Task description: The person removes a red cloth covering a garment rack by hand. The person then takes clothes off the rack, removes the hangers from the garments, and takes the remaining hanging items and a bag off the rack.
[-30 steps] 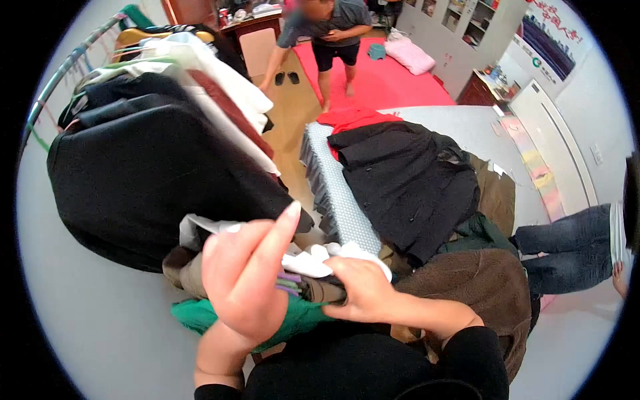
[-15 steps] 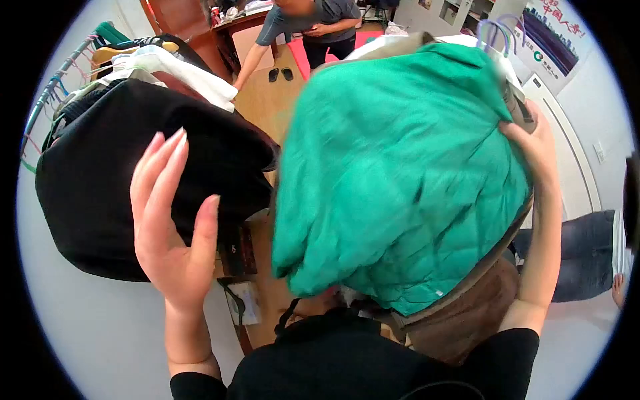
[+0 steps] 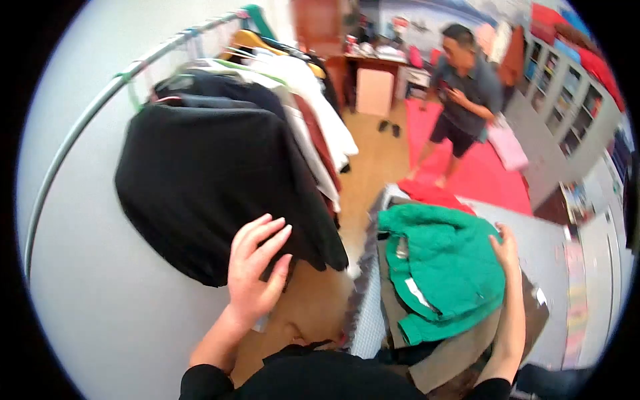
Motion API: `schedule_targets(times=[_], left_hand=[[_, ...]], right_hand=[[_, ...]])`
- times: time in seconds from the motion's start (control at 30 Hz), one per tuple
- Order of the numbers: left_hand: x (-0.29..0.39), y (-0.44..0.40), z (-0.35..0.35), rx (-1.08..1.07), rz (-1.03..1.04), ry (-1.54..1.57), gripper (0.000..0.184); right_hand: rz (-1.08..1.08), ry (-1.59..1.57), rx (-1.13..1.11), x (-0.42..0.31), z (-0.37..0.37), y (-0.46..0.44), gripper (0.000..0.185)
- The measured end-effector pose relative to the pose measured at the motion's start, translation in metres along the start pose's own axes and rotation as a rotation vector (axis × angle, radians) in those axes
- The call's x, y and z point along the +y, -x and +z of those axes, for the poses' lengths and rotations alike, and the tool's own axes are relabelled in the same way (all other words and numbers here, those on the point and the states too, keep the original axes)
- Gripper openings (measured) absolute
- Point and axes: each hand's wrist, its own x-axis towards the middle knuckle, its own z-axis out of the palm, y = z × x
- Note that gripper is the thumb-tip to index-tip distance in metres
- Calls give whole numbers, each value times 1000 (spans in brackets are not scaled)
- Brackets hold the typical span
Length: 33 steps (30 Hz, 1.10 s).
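A green quilted jacket (image 3: 453,273) lies on top of brown garments (image 3: 467,347) on a grey-covered surface, with a white label or tag showing near its left side. At the jacket's right edge is my right hand (image 3: 508,253), thumb and fingers a little apart, and no cloth appears pulled up in it. My left hand (image 3: 257,270) is open, fingers spread, in front of the lower part of a black garment (image 3: 200,180) hanging on the rack. Whether the left fingertips touch that cloth I cannot tell.
The metal clothes rail (image 3: 80,123) carries several hung garments, including a white one (image 3: 313,93). Beyond the bed-like surface (image 3: 540,233), a person (image 3: 470,87) stands on a red mat (image 3: 427,130). A desk (image 3: 377,60) and grey cabinets (image 3: 567,87) stand farther back.
The green jacket has gone from being held up before me to lying on the brown clothes. My view has swung, the rack showing more fully. The person has straightened up.
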Motion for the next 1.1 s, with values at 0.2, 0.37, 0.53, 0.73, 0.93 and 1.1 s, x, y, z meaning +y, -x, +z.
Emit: schedule_targets(times=[0.2, 0.37, 0.53, 0.73, 0.93, 1.1], left_hand=[[18, 13, -50, 201, 60, -158, 42], [14, 27, -81, 305, 120, -304, 40], [-5, 44, -117, 345, 104, -339, 38], [-42, 58, -139, 421, 74, -297, 34], [-95, 48, -172, 492, 19, -275, 31], [-137, 16, -180, 519, 12, -131, 35]], right_hand=[[-708, -434, -141, -369, -35, 10, 47], [-1146, -494, -36, -510, -53, 29, 53], [-1305, -439, 131, -606, -33, 24, 47], [-1190, -291, 135, -683, -4, 7, 36], [-1169, -432, 5, -725, -2, -18, 23], [-1101, -463, 51, -724, -37, -21, 22]])
